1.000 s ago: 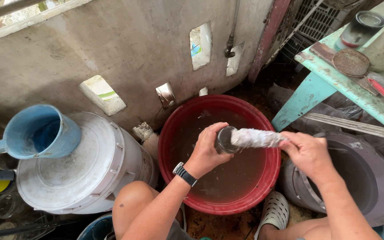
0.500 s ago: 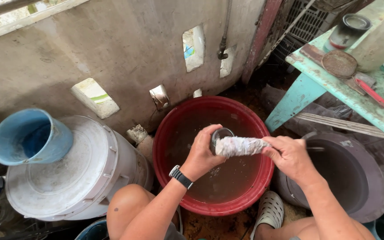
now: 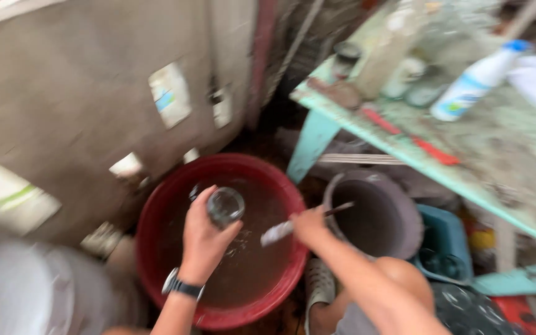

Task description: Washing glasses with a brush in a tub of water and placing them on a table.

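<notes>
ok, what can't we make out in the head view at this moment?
- Glass jar in the left hand: motion blur hides whether anything is inside.
- Brush in the right hand: bristles smeared; handle crosses the grey pot.
- Red basin: murky water hides the bottom; lower rim partly behind the arms.
- Table: items blurred; spray bottle label unreadable.
- White bucket: cut off by the left and bottom edges.

Soft, even daylight fills the scene, brightest at the upper right, where the white plastic spray bottle [image 3: 476, 79] on the pale green painted table [image 3: 497, 186] nearly washes out. Heavy motion blur smears everything, strongest towards the edges. Under the table it is dim. The murky water in the round red plastic basin [image 3: 156, 217] shows only faint glints.
</notes>
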